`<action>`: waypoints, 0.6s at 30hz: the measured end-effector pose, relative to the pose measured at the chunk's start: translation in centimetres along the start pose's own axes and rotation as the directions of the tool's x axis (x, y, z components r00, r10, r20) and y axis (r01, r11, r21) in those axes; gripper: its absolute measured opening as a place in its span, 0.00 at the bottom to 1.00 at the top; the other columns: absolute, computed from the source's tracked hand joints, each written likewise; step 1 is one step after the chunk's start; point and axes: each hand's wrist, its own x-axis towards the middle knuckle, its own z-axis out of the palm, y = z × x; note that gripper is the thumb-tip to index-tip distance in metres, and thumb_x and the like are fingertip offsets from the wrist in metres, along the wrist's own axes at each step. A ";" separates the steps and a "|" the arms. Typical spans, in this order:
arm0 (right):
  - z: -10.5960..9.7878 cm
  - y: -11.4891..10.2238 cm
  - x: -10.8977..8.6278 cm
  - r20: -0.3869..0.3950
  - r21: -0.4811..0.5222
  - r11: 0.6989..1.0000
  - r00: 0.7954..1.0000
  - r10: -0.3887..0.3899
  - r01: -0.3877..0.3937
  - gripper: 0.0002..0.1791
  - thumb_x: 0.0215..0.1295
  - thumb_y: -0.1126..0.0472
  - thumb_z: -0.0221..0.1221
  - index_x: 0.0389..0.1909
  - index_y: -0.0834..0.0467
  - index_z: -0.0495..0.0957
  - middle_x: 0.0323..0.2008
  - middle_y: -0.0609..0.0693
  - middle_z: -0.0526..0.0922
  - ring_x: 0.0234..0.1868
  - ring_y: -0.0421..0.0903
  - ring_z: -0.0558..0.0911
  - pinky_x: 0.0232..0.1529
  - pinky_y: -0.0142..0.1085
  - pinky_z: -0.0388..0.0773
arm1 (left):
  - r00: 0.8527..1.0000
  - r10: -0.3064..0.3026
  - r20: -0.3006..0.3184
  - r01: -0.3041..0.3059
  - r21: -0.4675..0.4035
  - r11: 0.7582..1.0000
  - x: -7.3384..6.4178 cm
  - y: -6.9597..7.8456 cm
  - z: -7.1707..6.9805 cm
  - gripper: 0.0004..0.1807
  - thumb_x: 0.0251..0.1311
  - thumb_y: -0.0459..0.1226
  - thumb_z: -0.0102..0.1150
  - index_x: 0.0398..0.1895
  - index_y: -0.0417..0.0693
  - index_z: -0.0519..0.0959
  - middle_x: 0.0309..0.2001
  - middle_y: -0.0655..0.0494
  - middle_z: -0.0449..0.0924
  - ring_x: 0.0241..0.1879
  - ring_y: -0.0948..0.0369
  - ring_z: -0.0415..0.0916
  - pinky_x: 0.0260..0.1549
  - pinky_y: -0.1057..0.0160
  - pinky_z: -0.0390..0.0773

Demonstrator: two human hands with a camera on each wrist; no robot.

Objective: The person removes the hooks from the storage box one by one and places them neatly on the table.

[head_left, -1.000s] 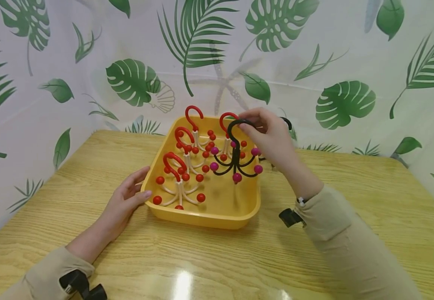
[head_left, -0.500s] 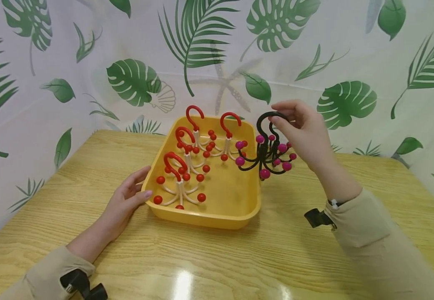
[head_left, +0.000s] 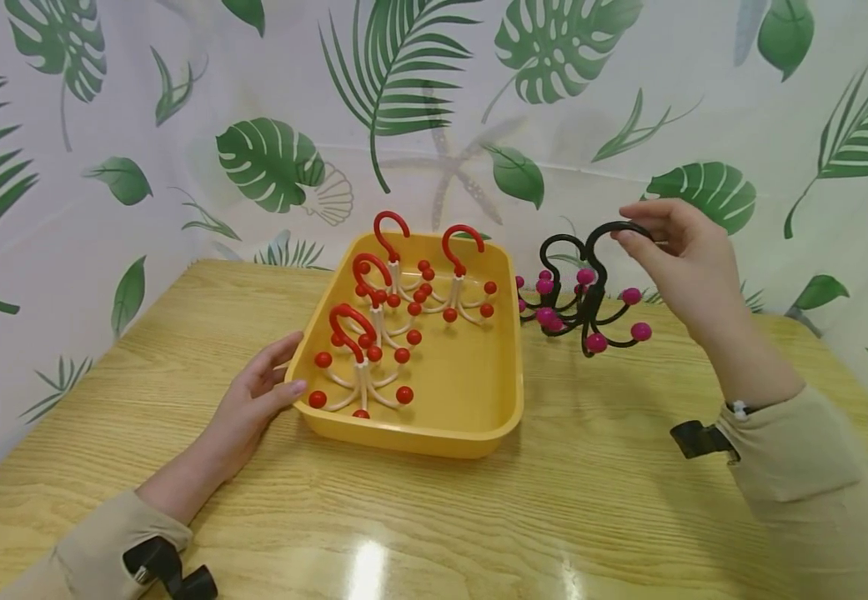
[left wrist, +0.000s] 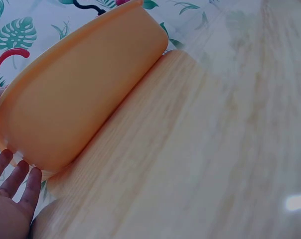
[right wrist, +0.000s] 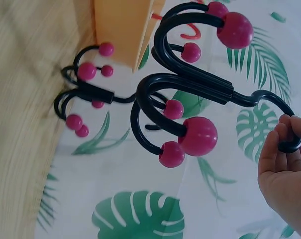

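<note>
My right hand point(head_left: 692, 271) pinches the curved top of a black claw hanger point(head_left: 593, 304) with magenta ball tips. It hangs upright above the table, right of the yellow tray point(head_left: 403, 435). A second black hanger point(right wrist: 98, 93) of the same kind stands behind it, in the right wrist view near the tray's wall. Several white hangers point(head_left: 361, 379) with red hooks and red balls stand inside the tray, mostly along its left side and back. My left hand point(head_left: 253, 396) touches the tray's near left corner, thumb at the rim and fairly straight fingers point(left wrist: 31, 186) against the outer wall.
A wooden table point(head_left: 434, 517) lies beneath everything. Behind it hangs a white backdrop point(head_left: 554, 183) with green leaf prints, close to the tray's far end. Black camera mounts point(head_left: 704, 439) sit at both wrists, over beige sleeves.
My right hand has carried the black hanger from above the tray, over its right rim, to the right side past the second black hanger. The left hand and tray stay put.
</note>
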 end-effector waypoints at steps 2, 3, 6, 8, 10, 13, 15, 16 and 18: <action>-0.7 0.6 0.1 -0.005 -0.011 1.000 1.000 0.020 -0.020 0.18 0.65 0.54 0.59 0.55 0.54 0.77 0.41 0.39 0.80 0.43 0.34 0.78 0.44 0.22 0.71 | 1.000 -0.005 -0.001 0.005 0.001 1.000 0.0 0.0 0.0 0.34 0.66 0.33 0.52 0.74 0.44 0.53 0.68 0.46 0.55 0.59 0.52 0.62 0.50 0.68 0.72; -1.1 0.9 0.1 -0.008 -0.023 0.999 1.000 0.027 -0.027 0.18 0.66 0.54 0.59 0.55 0.55 0.77 0.41 0.38 0.80 0.43 0.33 0.78 0.43 0.21 0.71 | 1.000 -0.006 -0.001 0.006 0.002 1.000 0.0 0.0 0.0 0.34 0.66 0.33 0.52 0.74 0.45 0.54 0.68 0.46 0.55 0.59 0.52 0.62 0.50 0.68 0.72; -2.2 1.9 0.3 -0.005 -0.067 0.996 0.998 0.058 -0.058 0.18 0.67 0.53 0.58 0.55 0.54 0.76 0.40 0.37 0.80 0.42 0.34 0.78 0.42 0.22 0.70 | 1.000 -0.006 -0.002 0.006 0.010 1.000 0.0 0.0 0.0 0.34 0.66 0.34 0.53 0.74 0.44 0.53 0.68 0.46 0.55 0.59 0.53 0.62 0.50 0.68 0.72; -2.8 2.6 0.4 0.000 -0.104 0.992 0.997 0.077 -0.077 0.18 0.67 0.52 0.57 0.55 0.54 0.76 0.40 0.36 0.79 0.42 0.34 0.77 0.42 0.22 0.69 | 1.000 -0.001 -0.003 0.001 0.012 1.000 0.0 0.0 0.0 0.34 0.66 0.33 0.53 0.73 0.44 0.53 0.69 0.45 0.54 0.59 0.53 0.62 0.50 0.68 0.72; -3.4 3.2 0.6 0.007 -0.133 0.987 0.995 0.097 -0.095 0.19 0.68 0.51 0.56 0.56 0.53 0.76 0.40 0.36 0.79 0.42 0.34 0.75 0.42 0.23 0.68 | 1.000 0.005 -0.006 -0.004 0.019 1.000 0.0 0.0 0.1 0.34 0.66 0.32 0.53 0.73 0.43 0.54 0.69 0.45 0.54 0.60 0.54 0.62 0.50 0.68 0.72; -4.0 4.0 0.8 0.012 -0.161 0.980 0.993 0.120 -0.117 0.20 0.68 0.50 0.56 0.57 0.54 0.75 0.40 0.37 0.78 0.42 0.33 0.74 0.40 0.23 0.67 | 1.000 0.010 -0.010 -0.010 0.025 1.000 0.1 0.0 0.1 0.34 0.66 0.31 0.52 0.73 0.42 0.54 0.69 0.45 0.54 0.61 0.54 0.62 0.51 0.69 0.72; -4.3 4.5 1.0 0.013 -0.176 0.976 0.991 0.134 -0.130 0.21 0.68 0.50 0.55 0.58 0.56 0.74 0.40 0.36 0.78 0.42 0.33 0.73 0.40 0.24 0.67 | 1.000 0.010 -0.012 -0.010 0.029 1.000 0.1 0.0 0.1 0.33 0.66 0.31 0.52 0.73 0.43 0.54 0.70 0.45 0.54 0.61 0.55 0.62 0.51 0.69 0.72; -4.4 4.8 1.0 0.012 -0.180 0.974 0.990 0.140 -0.136 0.22 0.68 0.50 0.55 0.58 0.56 0.74 0.40 0.36 0.78 0.42 0.34 0.73 0.39 0.24 0.67 | 1.000 0.010 -0.011 -0.010 0.028 1.000 0.1 0.0 0.1 0.33 0.66 0.31 0.52 0.73 0.43 0.54 0.70 0.45 0.54 0.61 0.55 0.62 0.51 0.69 0.72; -4.6 5.2 1.2 0.013 -0.188 0.970 0.987 0.158 -0.153 0.22 0.69 0.49 0.54 0.59 0.57 0.73 0.40 0.36 0.77 0.42 0.34 0.73 0.39 0.24 0.67 | 1.000 0.008 -0.010 -0.007 0.026 1.000 0.1 0.0 0.1 0.34 0.66 0.32 0.53 0.73 0.43 0.54 0.70 0.45 0.54 0.61 0.54 0.62 0.51 0.69 0.72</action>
